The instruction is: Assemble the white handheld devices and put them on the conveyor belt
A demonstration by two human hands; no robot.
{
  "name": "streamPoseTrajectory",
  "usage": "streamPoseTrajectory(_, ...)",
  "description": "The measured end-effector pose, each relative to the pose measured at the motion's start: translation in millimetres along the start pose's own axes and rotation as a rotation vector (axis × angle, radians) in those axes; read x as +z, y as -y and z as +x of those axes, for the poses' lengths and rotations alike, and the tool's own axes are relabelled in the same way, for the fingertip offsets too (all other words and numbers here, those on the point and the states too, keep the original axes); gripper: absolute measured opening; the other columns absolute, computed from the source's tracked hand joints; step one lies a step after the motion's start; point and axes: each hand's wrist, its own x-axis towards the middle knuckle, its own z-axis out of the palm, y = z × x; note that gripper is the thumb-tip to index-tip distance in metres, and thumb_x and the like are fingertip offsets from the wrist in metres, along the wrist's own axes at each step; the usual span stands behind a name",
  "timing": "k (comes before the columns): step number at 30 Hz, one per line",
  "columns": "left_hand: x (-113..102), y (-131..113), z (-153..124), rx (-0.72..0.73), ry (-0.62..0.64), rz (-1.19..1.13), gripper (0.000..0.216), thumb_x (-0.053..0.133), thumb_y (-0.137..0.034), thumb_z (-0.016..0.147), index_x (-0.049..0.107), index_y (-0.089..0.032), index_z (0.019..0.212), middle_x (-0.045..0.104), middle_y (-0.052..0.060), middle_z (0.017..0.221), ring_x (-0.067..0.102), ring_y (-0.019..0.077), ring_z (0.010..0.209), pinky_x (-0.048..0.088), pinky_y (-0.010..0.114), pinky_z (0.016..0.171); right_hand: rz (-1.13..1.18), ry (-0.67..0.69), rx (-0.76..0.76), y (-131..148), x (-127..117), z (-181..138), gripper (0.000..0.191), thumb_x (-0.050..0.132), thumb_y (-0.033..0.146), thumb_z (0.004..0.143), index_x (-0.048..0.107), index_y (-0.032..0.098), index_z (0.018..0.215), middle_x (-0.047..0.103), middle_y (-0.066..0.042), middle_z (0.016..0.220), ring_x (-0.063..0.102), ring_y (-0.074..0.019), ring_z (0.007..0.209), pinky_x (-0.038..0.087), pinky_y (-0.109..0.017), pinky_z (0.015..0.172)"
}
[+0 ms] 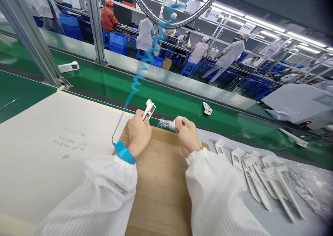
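Observation:
My left hand [138, 132] is closed around a white plastic housing part [149, 109] that sticks up from its fingers. A blue wrist strap [124, 152] with a coiled blue cord [137, 78] circles that wrist. My right hand [187, 133] is pinched shut on a crumpled clear plastic bag [167, 124], held just right of the white part. Both hands hover over a brown cardboard sheet [161, 180] at the bench's far edge. Both arms wear white striped sleeves.
Several white plastic shells [256, 175] lie in a row at right, beside clear bags [309, 184]. A cream mat [47, 149] covers the left. On the green conveyor [169, 100] behind lie a white part [207, 108] and a white device [68, 67]. Workers stand far back.

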Motion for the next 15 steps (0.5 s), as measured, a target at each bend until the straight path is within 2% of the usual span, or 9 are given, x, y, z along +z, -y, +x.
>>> streamPoseTrajectory(2, -0.8, 8.0, 8.1, -0.044, -0.017, -0.123, 0.009, 0.053, -0.021, 0.088, 0.056, -0.021, 0.097, 0.068, 0.005, 0.083, 0.064, 0.0219, 0.075, 0.043, 0.031, 0.07, -0.241, -0.021, -0.038, -13.5, -6.9, 12.3, 0.028, 0.055, 0.037, 0.088, 0.052, 0.021, 0.065, 0.056, -0.003, 0.072, 0.05, -0.0179, 0.071, 0.037, -0.032, 0.069)
streamPoseTrajectory(4, 0.9, 14.7, 13.4, -0.08, -0.031, -0.219, 0.009, 0.054, -0.022, 0.087, 0.057, -0.02, 0.095, 0.068, 0.004, 0.081, 0.064, 0.0196, 0.071, 0.045, 0.03, 0.069, -0.318, 0.005, -0.052, -24.1, -19.7, 23.0, 0.016, 0.064, 0.025, 0.078, 0.056, 0.02, 0.065, 0.06, -0.003, 0.075, 0.053, -0.0198, 0.077, 0.036, -0.035, 0.076)
streamPoseTrajectory(6, 3.4, 17.9, 15.7, -0.107, -0.035, -0.285, 0.011, 0.055, -0.024, 0.086, 0.058, -0.02, 0.096, 0.068, 0.004, 0.08, 0.064, 0.0183, 0.069, 0.047, 0.029, 0.067, -0.43, 0.039, -0.098, -33.3, -42.9, 31.4, 0.004, 0.064, 0.022, 0.078, 0.063, 0.021, 0.074, 0.065, -0.002, 0.081, 0.056, -0.0208, 0.081, 0.036, -0.037, 0.08)
streamPoseTrajectory(7, 4.1, 17.7, 15.8, -0.121, -0.034, -0.316, 0.013, 0.056, -0.025, 0.085, 0.058, -0.02, 0.097, 0.068, 0.004, 0.08, 0.064, 0.0178, 0.069, 0.047, 0.029, 0.066, -0.501, 0.04, -0.119, -38.3, -59.0, 34.9, 0.005, 0.061, 0.022, 0.081, 0.065, 0.022, 0.081, 0.067, -0.003, 0.087, 0.058, -0.0213, 0.085, 0.036, -0.037, 0.081)
streamPoseTrajectory(9, 3.3, 13.2, 14.1, -0.154, -0.016, -0.382, 0.015, 0.058, -0.025, 0.084, 0.059, -0.019, 0.097, 0.067, 0.003, 0.077, 0.064, 0.0171, 0.066, 0.048, 0.028, 0.064, -0.667, 0.025, -0.122, -51.1, -98.1, 40.1, 0.02, 0.051, 0.019, 0.087, 0.069, 0.024, 0.095, 0.068, -0.006, 0.105, 0.059, -0.0234, 0.095, 0.038, -0.038, 0.082)
streamPoseTrajectory(10, 1.6, 8.9, 12.2, -0.171, 0.007, -0.431, 0.016, 0.059, -0.026, 0.083, 0.059, -0.018, 0.097, 0.066, 0.003, 0.075, 0.063, 0.0167, 0.065, 0.048, 0.028, 0.062, -0.745, 0.018, -0.091, -59.2, -118.8, 41.6, 0.026, 0.049, 0.017, 0.087, 0.07, 0.025, 0.1, 0.066, -0.008, 0.112, 0.058, -0.0251, 0.101, 0.04, -0.039, 0.081)
streamPoseTrajectory(12, -3.4, -2.5, 7.0, -0.207, 0.096, -0.56, 0.017, 0.063, -0.027, 0.081, 0.059, -0.016, 0.095, 0.064, 0.003, 0.071, 0.061, 0.0152, 0.062, 0.046, 0.026, 0.058, -0.87, 0.063, 0.017, -77.3, -156.1, 41.8, 0.03, 0.058, 0.014, 0.078, 0.073, 0.027, 0.101, 0.063, -0.011, 0.118, 0.054, -0.0308, 0.109, 0.041, -0.044, 0.082)
streamPoseTrajectory(15, -10.9, -20.7, -2.7, -0.254, 0.28, -0.72, 0.02, 0.067, -0.028, 0.082, 0.059, -0.014, 0.093, 0.063, 0.003, 0.07, 0.057, 0.0118, 0.059, 0.041, 0.022, 0.052, -0.853, 0.134, 0.119, -100.7, -189.2, 34.7, 0.016, 0.07, 0.018, 0.068, 0.075, 0.023, 0.083, 0.065, -0.014, 0.112, 0.051, -0.036, 0.113, 0.041, -0.049, 0.086)
